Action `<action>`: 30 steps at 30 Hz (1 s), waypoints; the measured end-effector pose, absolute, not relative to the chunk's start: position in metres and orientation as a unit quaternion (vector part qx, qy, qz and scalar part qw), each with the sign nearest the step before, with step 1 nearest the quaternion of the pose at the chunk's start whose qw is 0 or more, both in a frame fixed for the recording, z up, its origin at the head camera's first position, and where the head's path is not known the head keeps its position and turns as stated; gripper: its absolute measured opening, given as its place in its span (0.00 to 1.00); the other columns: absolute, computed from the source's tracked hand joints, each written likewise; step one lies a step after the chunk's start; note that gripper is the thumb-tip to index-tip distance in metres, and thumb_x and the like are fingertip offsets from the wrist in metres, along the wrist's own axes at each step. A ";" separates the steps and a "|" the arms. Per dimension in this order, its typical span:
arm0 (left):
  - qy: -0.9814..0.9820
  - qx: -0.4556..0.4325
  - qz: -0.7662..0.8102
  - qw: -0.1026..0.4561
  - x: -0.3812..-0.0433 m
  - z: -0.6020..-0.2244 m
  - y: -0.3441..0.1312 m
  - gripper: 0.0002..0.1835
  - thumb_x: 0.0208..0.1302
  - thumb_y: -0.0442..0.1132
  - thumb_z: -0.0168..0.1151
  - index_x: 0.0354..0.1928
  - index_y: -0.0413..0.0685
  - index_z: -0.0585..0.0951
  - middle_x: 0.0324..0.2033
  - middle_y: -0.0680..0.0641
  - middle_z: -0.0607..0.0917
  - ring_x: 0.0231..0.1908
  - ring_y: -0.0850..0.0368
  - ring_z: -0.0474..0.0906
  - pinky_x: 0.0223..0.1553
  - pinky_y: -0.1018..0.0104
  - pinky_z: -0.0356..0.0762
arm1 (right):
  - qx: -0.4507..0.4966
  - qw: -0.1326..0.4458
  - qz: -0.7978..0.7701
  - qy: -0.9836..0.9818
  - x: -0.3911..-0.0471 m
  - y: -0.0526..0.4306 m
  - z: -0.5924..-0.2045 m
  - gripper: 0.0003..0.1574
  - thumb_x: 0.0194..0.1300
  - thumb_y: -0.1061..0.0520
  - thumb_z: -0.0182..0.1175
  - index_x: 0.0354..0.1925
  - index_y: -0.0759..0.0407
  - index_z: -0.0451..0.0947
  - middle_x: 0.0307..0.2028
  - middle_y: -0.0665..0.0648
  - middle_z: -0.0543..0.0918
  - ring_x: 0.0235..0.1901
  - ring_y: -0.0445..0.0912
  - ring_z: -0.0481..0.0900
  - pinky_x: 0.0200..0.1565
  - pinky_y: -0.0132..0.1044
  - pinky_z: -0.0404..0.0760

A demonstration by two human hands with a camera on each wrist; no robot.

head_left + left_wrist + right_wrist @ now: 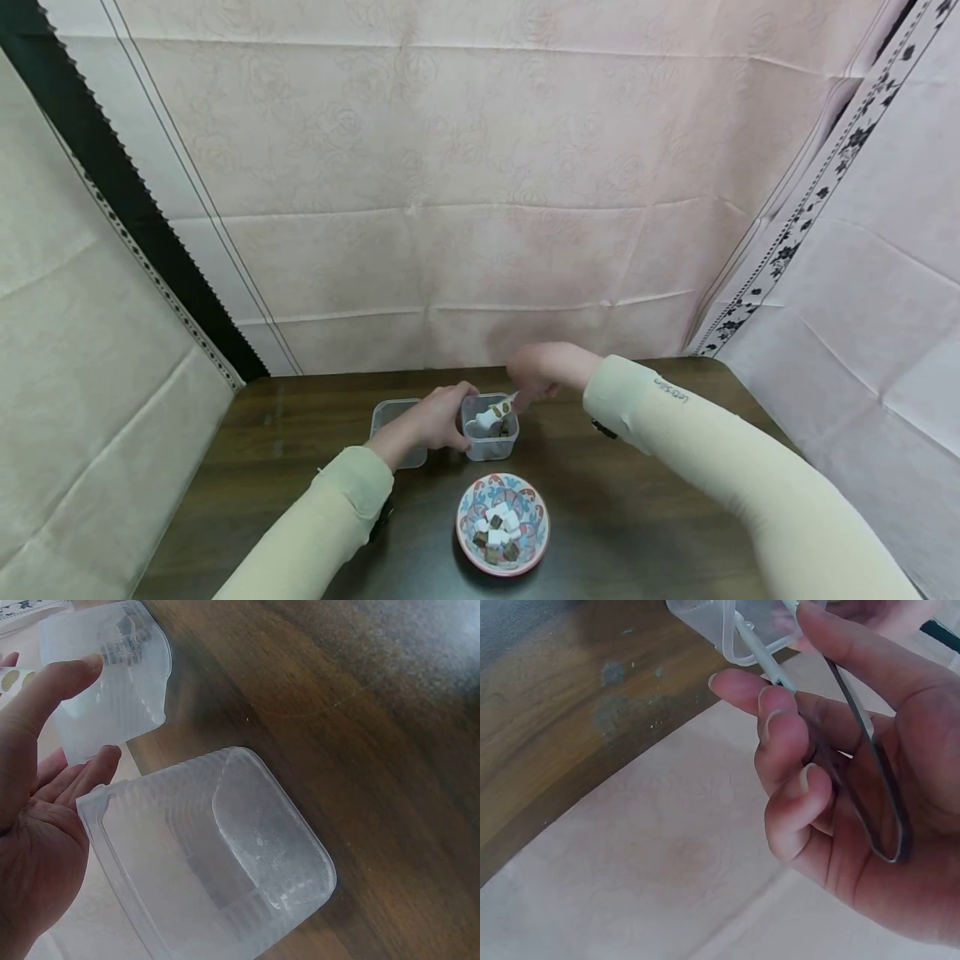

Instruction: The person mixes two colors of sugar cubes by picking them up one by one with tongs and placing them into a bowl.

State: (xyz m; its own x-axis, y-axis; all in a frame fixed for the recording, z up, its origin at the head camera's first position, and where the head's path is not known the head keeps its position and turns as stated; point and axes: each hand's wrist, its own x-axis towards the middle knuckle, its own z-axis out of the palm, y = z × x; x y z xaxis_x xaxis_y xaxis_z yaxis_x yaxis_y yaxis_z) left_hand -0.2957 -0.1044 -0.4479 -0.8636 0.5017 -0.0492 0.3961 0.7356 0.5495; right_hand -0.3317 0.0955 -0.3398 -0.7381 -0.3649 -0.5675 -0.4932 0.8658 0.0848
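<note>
My left hand (433,421) grips a clear plastic container (490,448) by its left side, thumb and fingers on different walls. Dark pieces (124,651) show through its wall in the left wrist view. My right hand (542,372) reaches over the container's far right corner, holding a pair of tongs (498,412). The tongs have white, patterned ends dipping inside the container, and their bent dark metal back (894,853) lies against my palm. Whether the tips pinch a piece, I cannot tell.
A second clear container (247,825) stands to the left, partly behind my left wrist. Nearer my body, a patterned bowl (537,527) holds several white and brown cubes (498,537). Everything stands on a dark wooden table (630,508), with cloth hanging behind and at both sides.
</note>
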 end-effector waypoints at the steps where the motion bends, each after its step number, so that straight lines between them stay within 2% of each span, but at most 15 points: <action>1: 0.926 0.244 0.272 0.096 -0.296 -0.448 -0.105 0.43 0.54 0.37 0.85 0.70 0.42 0.73 0.54 0.43 0.84 0.47 0.52 0.77 0.50 0.53 0.82 | -0.227 0.281 0.119 0.925 -0.331 0.094 -0.340 0.34 0.70 0.42 0.72 0.12 0.50 0.70 0.11 0.47 0.72 0.13 0.40 0.69 0.17 0.30 0.68; 7: 0.924 0.248 0.274 0.094 -0.296 -0.448 -0.105 0.43 0.54 0.37 0.85 0.70 0.41 0.73 0.53 0.44 0.84 0.51 0.49 0.76 0.52 0.51 0.81 | -0.214 0.293 0.114 0.925 -0.328 0.087 -0.342 0.32 0.68 0.45 0.73 0.13 0.50 0.71 0.11 0.46 0.72 0.13 0.40 0.68 0.16 0.30 0.66; 14: 0.923 0.243 0.280 0.098 -0.297 -0.449 -0.105 0.43 0.54 0.37 0.85 0.70 0.41 0.73 0.50 0.45 0.84 0.41 0.55 0.77 0.44 0.56 0.82 | -0.223 0.307 0.129 0.916 -0.329 0.082 -0.344 0.32 0.69 0.43 0.72 0.13 0.51 0.72 0.12 0.46 0.71 0.13 0.39 0.66 0.17 0.30 0.64; 19: 0.923 0.243 0.282 0.097 -0.296 -0.448 -0.105 0.43 0.54 0.37 0.85 0.70 0.41 0.73 0.52 0.44 0.84 0.43 0.55 0.77 0.45 0.56 0.82 | -0.225 0.307 0.131 0.915 -0.324 0.079 -0.343 0.29 0.67 0.44 0.74 0.16 0.51 0.73 0.14 0.46 0.72 0.15 0.40 0.67 0.18 0.31 0.66; 26: 0.922 0.245 0.284 0.100 -0.297 -0.447 -0.105 0.42 0.55 0.36 0.84 0.70 0.40 0.72 0.51 0.43 0.84 0.42 0.55 0.77 0.44 0.56 0.83 | -0.240 0.250 0.173 0.922 -0.310 0.074 -0.337 0.21 0.64 0.42 0.78 0.30 0.51 0.79 0.22 0.49 0.80 0.20 0.42 0.73 0.24 0.33 0.74; 30: 0.920 0.247 0.288 0.102 -0.297 -0.447 -0.105 0.43 0.55 0.35 0.84 0.70 0.38 0.72 0.52 0.41 0.84 0.41 0.55 0.78 0.44 0.56 0.83 | -0.255 0.224 0.197 0.920 -0.304 0.070 -0.336 0.21 0.64 0.43 0.76 0.28 0.50 0.78 0.19 0.48 0.77 0.19 0.41 0.71 0.24 0.34 0.71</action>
State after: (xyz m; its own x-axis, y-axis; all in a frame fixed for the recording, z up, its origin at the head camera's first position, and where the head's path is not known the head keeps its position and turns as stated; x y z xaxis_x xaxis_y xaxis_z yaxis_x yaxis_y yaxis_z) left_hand -0.2968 -0.1050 -0.4472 -0.8573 0.5128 -0.0450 0.3957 0.7123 0.5797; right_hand -0.3037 0.0701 -0.3362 -0.7701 -0.3805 -0.5120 -0.5571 0.7923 0.2490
